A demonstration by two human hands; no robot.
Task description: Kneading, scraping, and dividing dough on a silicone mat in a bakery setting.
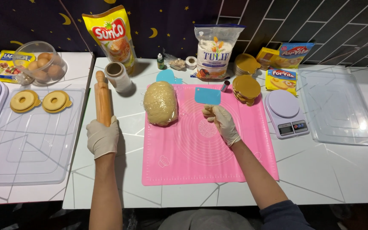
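Note:
My left hand, in a pale glove, grips the near end of a wooden rolling pin that lies on the white table left of the pink silicone mat. My right hand, also gloved, holds a blue plastic dough scraper upright above the mat. A lump of pale dough wrapped in clear film rests on the mat's far left corner, between the two hands.
A small digital scale and stacks of gold round boards sit right of the mat. Clear plastic trays lie at both sides. Bags of flour, oil, a roll of film and a bowl of eggs stand behind.

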